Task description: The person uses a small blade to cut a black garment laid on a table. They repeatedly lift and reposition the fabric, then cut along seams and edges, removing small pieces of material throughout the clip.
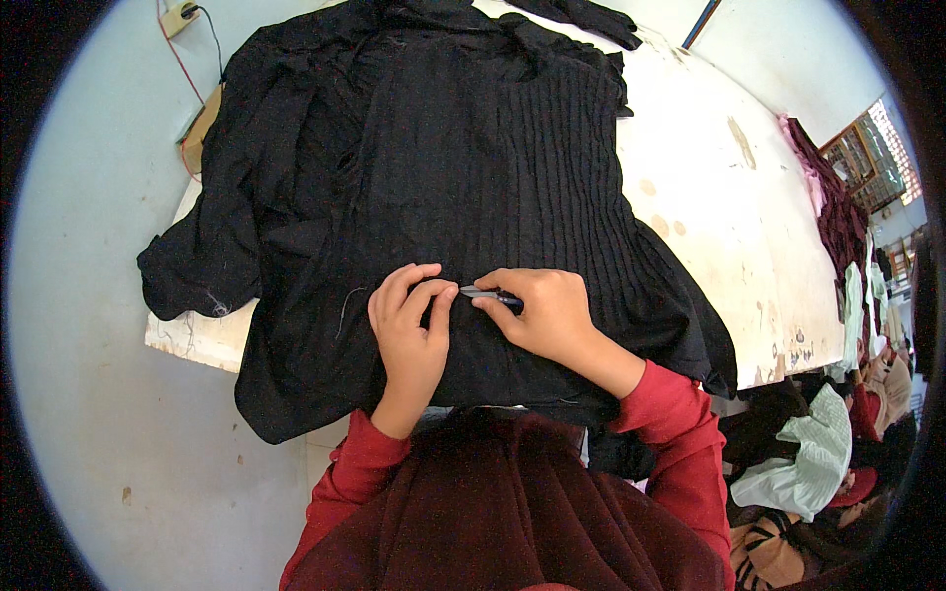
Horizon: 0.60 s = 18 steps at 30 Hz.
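A black garment (434, 148) with a row of narrow pleats on its right half lies spread before me. My right hand (547, 310) grips a small tool (480, 293) with a pointed grey metal blade and a dark handle, most of it inside the fingers. Its tip points left, close to the fingertips of my left hand (406, 313). The left thumb and forefinger are pinched together over the cloth; what sits between them is too small to make out. A pale loose thread (347, 307) lies on the fabric left of that hand.
Under the garment is a stained pale table (759, 246), its near edge partly covered by cloth. More pale threads (217, 301) cling to the garment's left end. A plug with a cord (189, 12) is at the upper left. On the right are a pale green cloth (803, 458) and other people.
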### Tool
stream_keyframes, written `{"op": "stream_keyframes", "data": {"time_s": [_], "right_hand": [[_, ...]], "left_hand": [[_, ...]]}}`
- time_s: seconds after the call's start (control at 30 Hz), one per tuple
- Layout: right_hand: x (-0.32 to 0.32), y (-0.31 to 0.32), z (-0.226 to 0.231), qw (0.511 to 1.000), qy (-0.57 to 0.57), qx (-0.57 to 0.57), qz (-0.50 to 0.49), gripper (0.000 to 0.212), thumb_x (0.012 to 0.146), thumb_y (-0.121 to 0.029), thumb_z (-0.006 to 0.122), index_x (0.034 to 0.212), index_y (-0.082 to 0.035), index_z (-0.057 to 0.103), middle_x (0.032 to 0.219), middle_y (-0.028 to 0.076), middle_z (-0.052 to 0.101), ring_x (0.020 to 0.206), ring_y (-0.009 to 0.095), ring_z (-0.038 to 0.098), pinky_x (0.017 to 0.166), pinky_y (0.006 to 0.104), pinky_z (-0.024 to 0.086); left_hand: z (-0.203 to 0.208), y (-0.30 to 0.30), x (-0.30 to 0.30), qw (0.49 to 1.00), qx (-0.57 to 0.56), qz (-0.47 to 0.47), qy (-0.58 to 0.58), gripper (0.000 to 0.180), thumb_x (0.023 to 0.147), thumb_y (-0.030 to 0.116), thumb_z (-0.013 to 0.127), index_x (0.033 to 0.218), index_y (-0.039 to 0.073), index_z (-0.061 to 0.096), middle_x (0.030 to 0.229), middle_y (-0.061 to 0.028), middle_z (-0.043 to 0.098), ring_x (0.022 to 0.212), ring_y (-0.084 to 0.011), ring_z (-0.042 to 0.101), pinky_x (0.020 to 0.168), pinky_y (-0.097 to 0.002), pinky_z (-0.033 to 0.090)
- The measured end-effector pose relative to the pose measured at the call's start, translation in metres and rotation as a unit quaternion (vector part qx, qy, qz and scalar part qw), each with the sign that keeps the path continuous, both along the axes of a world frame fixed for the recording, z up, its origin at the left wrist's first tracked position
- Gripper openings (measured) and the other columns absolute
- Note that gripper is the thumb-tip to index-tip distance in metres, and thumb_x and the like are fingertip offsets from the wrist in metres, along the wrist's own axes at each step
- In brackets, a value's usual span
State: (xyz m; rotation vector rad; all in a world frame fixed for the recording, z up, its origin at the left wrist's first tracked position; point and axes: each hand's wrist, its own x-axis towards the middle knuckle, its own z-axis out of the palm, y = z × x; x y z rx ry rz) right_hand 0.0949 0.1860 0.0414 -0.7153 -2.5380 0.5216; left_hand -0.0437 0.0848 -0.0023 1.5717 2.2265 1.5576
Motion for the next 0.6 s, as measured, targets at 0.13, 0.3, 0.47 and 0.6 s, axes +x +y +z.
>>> {"op": "stream_keyframes", "data": {"time_s": [0.13,0.3,0.47,0.6], "right_hand": [[0.001,0.001,0.002,0.999,-0.003,-0.029,-0.018,0.019,0.078,-0.025,0.072,0.088,-0.009,0.072,0.079,0.01,0.07,0.067,0.025,0.069,0.058,0.0318,0.052],[0.01,0.012,-0.006,0.985,0.052,-0.138,-0.089,0.023,0.078,-0.025,0.074,0.094,-0.009,0.07,0.078,0.006,0.069,0.065,0.016,0.065,0.061,0.027,0.049],[0.021,0.026,-0.035,0.939,0.114,-0.31,-0.096,0.04,0.073,-0.033,0.079,0.104,-0.011,0.066,0.08,0.002,0.064,0.07,0.01,0.06,0.065,0.0251,0.047],[0.029,0.007,-0.024,0.992,0.011,-0.101,-0.075,0.057,0.071,-0.04,0.078,0.118,-0.015,0.059,0.093,0.006,0.061,0.081,0.023,0.065,0.068,0.0326,0.052]], "left_hand": [[-0.001,0.0,-0.003,0.998,0.037,-0.006,-0.044,0.008,0.085,0.015,0.065,0.085,0.007,0.067,0.103,-0.0037,0.063,0.109,-0.0245,0.055,0.099,-0.0405,0.033],[0.026,-0.002,-0.019,0.953,0.202,0.213,0.068,0.019,0.085,0.01,0.062,0.103,0.005,0.065,0.12,-0.0134,0.055,0.121,-0.0315,0.044,0.104,-0.045,0.03],[0.033,-0.023,-0.014,0.98,0.002,0.03,0.196,0.036,0.076,0.012,0.069,0.111,0.007,0.064,0.126,-0.0097,0.051,0.121,-0.0336,0.042,0.102,-0.0478,0.032],[0.003,-0.018,0.002,0.983,-0.103,-0.016,0.148,0.036,0.077,0.022,0.072,0.109,0.007,0.066,0.124,-0.0069,0.052,0.119,-0.0303,0.044,0.097,-0.0471,0.033]]}}
